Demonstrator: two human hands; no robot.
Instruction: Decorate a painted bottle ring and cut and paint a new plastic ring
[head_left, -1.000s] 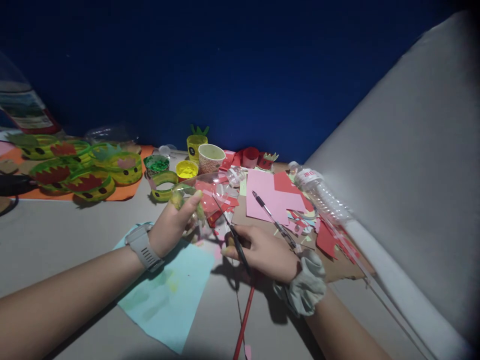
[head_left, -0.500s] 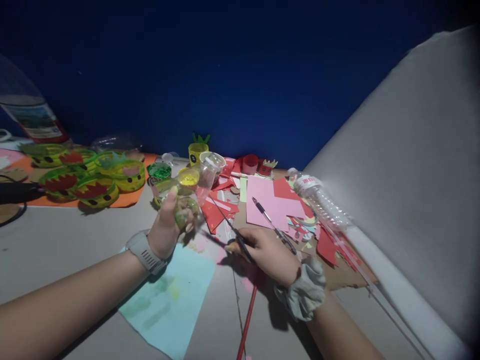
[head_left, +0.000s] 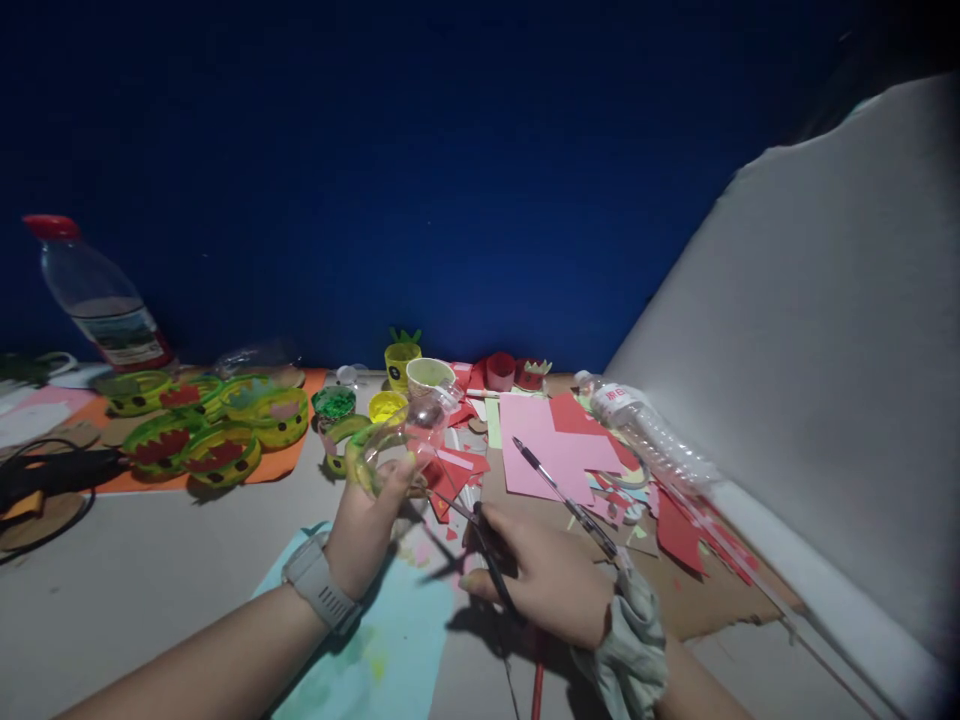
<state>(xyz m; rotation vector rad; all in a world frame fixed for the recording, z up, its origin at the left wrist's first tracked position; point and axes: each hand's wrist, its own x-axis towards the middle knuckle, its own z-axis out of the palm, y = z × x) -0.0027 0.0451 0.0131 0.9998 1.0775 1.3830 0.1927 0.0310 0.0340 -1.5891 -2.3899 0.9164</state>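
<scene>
My left hand, with a grey watch on its wrist, is closed around a clear cut plastic bottle piece smeared with yellow-green paint, held just above the table. My right hand, with a pale scrunchie on its wrist, grips black-handled scissors whose blades point toward the bottle piece. A pen also rests across the right hand's fingers. A light blue paper sheet lies under both hands.
Yellow-green painted rings with red shapes sit on orange paper at left. Paint cups, a paper cup, pink paper, red scraps and a lying water bottle crowd the middle. An upright bottle stands far left. A red stick lies near.
The view has tilted upward. My left hand has turned the clear bottle piece and brought it nearer the scissors; my right hand has shifted slightly right and closer.
</scene>
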